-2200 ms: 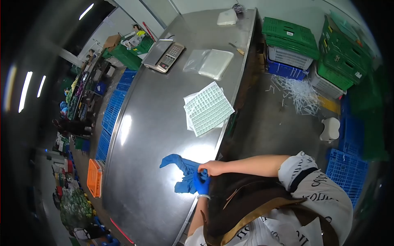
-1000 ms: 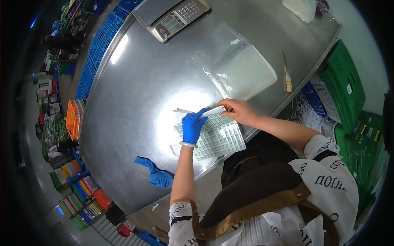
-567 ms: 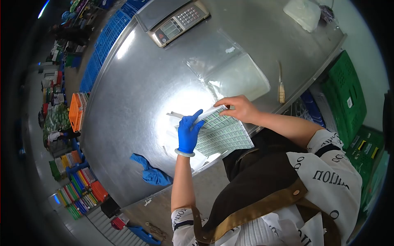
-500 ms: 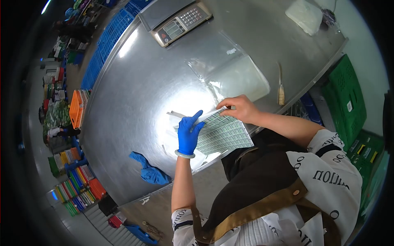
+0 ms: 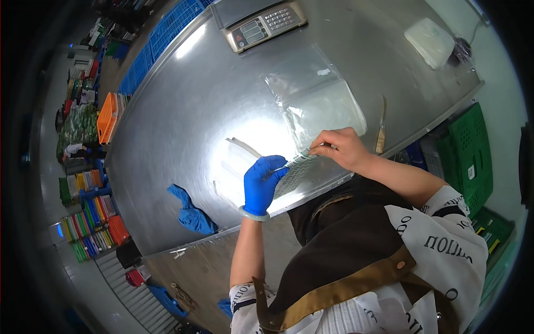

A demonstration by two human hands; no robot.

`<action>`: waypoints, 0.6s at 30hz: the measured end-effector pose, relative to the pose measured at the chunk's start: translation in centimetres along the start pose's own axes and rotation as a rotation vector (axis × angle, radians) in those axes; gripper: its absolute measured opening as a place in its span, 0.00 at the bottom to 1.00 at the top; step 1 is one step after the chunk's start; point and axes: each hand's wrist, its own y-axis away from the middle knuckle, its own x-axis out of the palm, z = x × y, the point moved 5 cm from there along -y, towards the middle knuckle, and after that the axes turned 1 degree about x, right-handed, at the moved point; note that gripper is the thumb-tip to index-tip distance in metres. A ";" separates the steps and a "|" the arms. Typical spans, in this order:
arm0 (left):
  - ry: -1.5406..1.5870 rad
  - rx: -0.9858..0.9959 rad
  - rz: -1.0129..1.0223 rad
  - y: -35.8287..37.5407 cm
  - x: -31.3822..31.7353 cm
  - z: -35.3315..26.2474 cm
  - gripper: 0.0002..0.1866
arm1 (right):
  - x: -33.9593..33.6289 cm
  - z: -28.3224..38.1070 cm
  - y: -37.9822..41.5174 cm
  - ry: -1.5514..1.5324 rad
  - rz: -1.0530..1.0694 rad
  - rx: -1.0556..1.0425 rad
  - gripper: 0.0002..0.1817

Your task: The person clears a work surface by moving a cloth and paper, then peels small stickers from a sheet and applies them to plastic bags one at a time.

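Observation:
A sheet printed with a green-and-white grid, like a label sheet (image 5: 293, 179), is curled up between my two hands at the table's near edge. My left hand (image 5: 261, 183), in a blue glove, pinches its left end between thumb and fingers. Bare, my right hand (image 5: 342, 149) grips the top right end with the fingertips. Just beyond the sheet lies a stack of clear plastic bags (image 5: 329, 111). Left of the sheet, a pale strip (image 5: 243, 147) rests in the glare on the metal table (image 5: 161, 145).
A scale (image 5: 267, 26) stands at the far edge. A knife with a wooden handle (image 5: 380, 140) lies to the right, and a crumpled blue glove (image 5: 194, 216) at the lower left. A white bag stack (image 5: 429, 42) sits at the far right; a green crate (image 5: 470, 161) is beside the table.
The sheet was spread wider, with its grid facing me; now it is curled into a smaller, narrower shape. My right hand has shifted slightly right. The whole view has turned a little.

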 end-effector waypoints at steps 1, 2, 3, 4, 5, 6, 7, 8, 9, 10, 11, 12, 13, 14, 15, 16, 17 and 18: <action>-0.010 -0.048 0.031 0.1 0.1 0.1 0.11 | -0.3 0.6 -0.2 0.008 -0.035 -0.075 0.09; -0.029 -0.050 0.026 0.1 0.1 0.0 0.12 | -0.6 1.2 -0.6 0.015 -0.072 -0.147 0.09; -0.049 -0.053 0.023 0.1 0.2 -0.2 0.12 | -1.0 1.6 -0.7 0.021 -0.111 -0.218 0.09; -0.069 -0.057 0.022 0.2 0.3 -0.3 0.13 | -0.9 1.5 -0.8 0.004 -0.055 -0.182 0.09; -0.057 -0.045 0.030 0.1 0.5 -0.6 0.13 | -0.8 1.3 -0.7 -0.013 0.001 -0.145 0.09; -0.044 -0.032 0.039 0.0 0.7 -0.8 0.14 | -0.6 1.1 -0.6 -0.029 0.055 -0.109 0.10; -0.028 -0.016 0.049 -0.2 0.8 -1.2 0.15 | -0.6 1.2 -0.5 -0.044 0.056 -0.082 0.09; -0.068 0.003 0.032 -0.5 0.8 -1.9 0.16 | -0.6 1.3 -0.4 -0.056 0.059 -0.056 0.09; -0.105 0.021 0.012 -0.6 0.8 -2.5 0.17 | -0.5 1.3 -0.4 -0.067 0.066 -0.031 0.08; -0.142 0.035 -0.011 -0.7 0.8 -2.7 0.18 | -0.4 1.3 -0.5 -0.062 0.051 -0.068 0.07; -0.180 0.081 -0.039 -0.7 0.7 -2.8 0.15 | -0.3 1.4 -0.5 -0.058 0.039 -0.100 0.07; -0.157 0.062 -0.040 -0.7 0.6 -2.3 0.14 | -0.2 1.5 -0.5 -0.056 0.028 -0.134 0.06; -0.134 0.043 -0.043 -0.6 0.4 -1.8 0.12 | -0.1 1.6 -0.5 -0.042 0.038 -0.146 0.06; -0.110 0.027 -0.047 -0.5 0.3 -1.4 0.11 | -0.1 1.8 -0.6 -0.026 0.048 -0.161 0.06; -0.067 0.031 -0.040 -0.5 0.3 -1.1 0.09 | -0.1 1.8 -0.8 -0.009 0.057 -0.179 0.06; -0.060 0.008 -0.037 -0.4 0.3 -0.9 0.08 | -0.1 1.9 -0.9 0.024 0.058 -0.221 0.07; -0.053 -0.013 -0.034 -0.4 0.2 -0.8 0.07 | -0.2 1.8 -0.9 0.057 0.059 -0.265 0.08; -0.047 -0.033 -0.031 -0.4 0.1 -0.8 0.07 | -0.3 1.9 -1.0 0.088 0.059 -0.311 0.09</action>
